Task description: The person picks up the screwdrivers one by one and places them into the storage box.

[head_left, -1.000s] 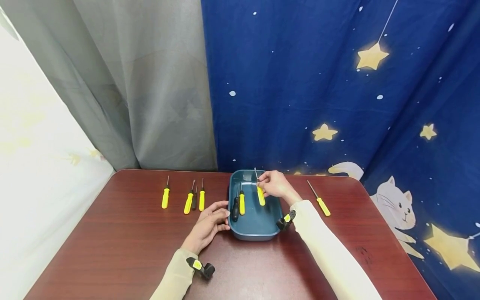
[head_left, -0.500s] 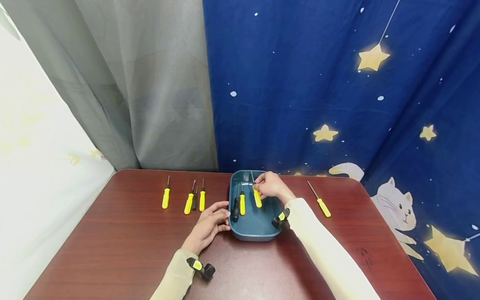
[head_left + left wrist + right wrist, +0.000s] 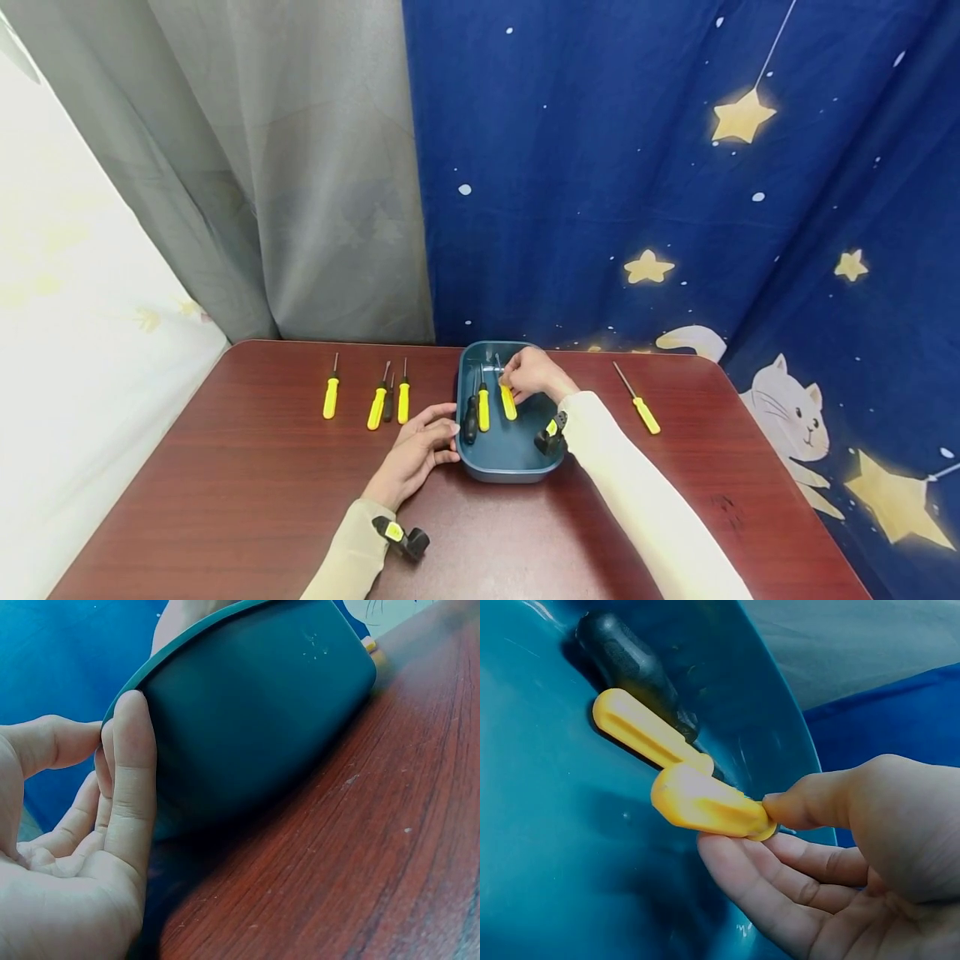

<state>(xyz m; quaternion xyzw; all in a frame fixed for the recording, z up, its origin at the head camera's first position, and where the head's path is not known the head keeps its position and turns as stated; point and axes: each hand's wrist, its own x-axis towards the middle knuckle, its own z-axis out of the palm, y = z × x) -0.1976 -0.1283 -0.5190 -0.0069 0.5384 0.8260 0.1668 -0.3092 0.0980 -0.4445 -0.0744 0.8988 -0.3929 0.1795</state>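
Note:
My right hand [image 3: 534, 372] pinches a yellow-handled screwdriver [image 3: 508, 402] near its neck, inside the teal plastic bin [image 3: 504, 476]. In the right wrist view, the held screwdriver's handle [image 3: 709, 804] lies between thumb and fingertips. Beside it in the bin lie another yellow-handled screwdriver [image 3: 483, 407] and a black-handled one [image 3: 471, 419], both pointing toward the back. My left hand [image 3: 414, 454] rests against the bin's left side with fingers extended. Seen from the left wrist, its fingertips [image 3: 135, 712] touch the outer wall and rim.
Left of the bin, several screwdrivers lie on the brown wooden table [image 3: 247, 500]: yellow-handled ones [image 3: 331, 398] and a dark-handled one [image 3: 388, 405]. A single yellow-handled screwdriver [image 3: 646, 414] lies to the right. Grey and blue curtains [image 3: 525, 208] hang behind the table's back edge.
My right hand has moved left and lower into the bin, bringing the pinched screwdriver closer to the two lying there. The left hand has stayed at the bin's side.

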